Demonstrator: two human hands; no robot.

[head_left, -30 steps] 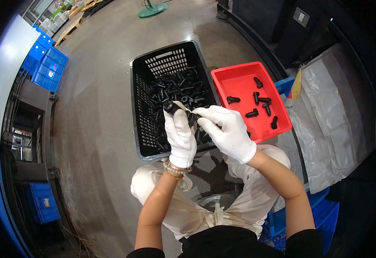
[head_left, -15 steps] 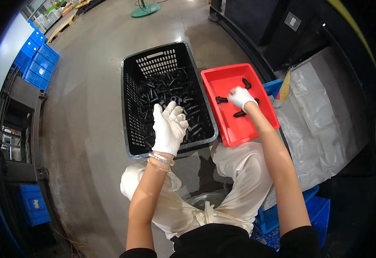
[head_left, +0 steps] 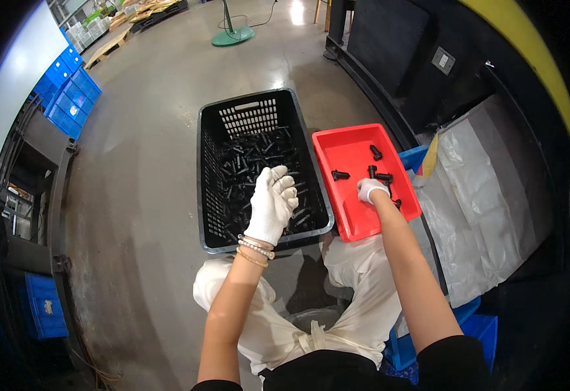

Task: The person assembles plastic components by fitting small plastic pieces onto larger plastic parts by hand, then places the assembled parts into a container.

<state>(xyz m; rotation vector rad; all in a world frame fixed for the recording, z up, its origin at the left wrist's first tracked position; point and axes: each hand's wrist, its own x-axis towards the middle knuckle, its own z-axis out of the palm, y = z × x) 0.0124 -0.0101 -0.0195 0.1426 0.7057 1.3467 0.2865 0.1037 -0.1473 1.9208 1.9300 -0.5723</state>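
Observation:
My left hand (head_left: pixel 272 206), in a white knit glove, is raised above the near part of a black plastic crate (head_left: pixel 202 195). Its fingers curl in toward the palm, and whatever they may hold is hidden. Many black bolts (head_left: pixel 259 148) lie heaped in that crate. My right hand (head_left: pixel 371 189), gloved too, is down inside a shallow red tray (head_left: pixel 357 225) to the crate's right. Those fingers are closed, their tips out of sight. Just beyond them is a black bolt (head_left: pixel 372 171), with another bolt (head_left: pixel 384 176) beside it. Farther off lie a bolt (head_left: pixel 340 174) at left and a bolt (head_left: pixel 375 152) at the back.
Black machinery (head_left: pixel 389 49) stands beyond the tray, at right. Grey plastic sheeting (head_left: pixel 471 208) covers things beside my right arm. Blue crates (head_left: pixel 73 104) are stacked at far left, another blue crate (head_left: pixel 47 306) below. A green round stand base (head_left: pixel 233 36) rests on the floor ahead.
My right hand has moved down and nearer within the red tray, and more bolts show around it. The left hand's fingers have curled in further. The whole view has shifted slightly.

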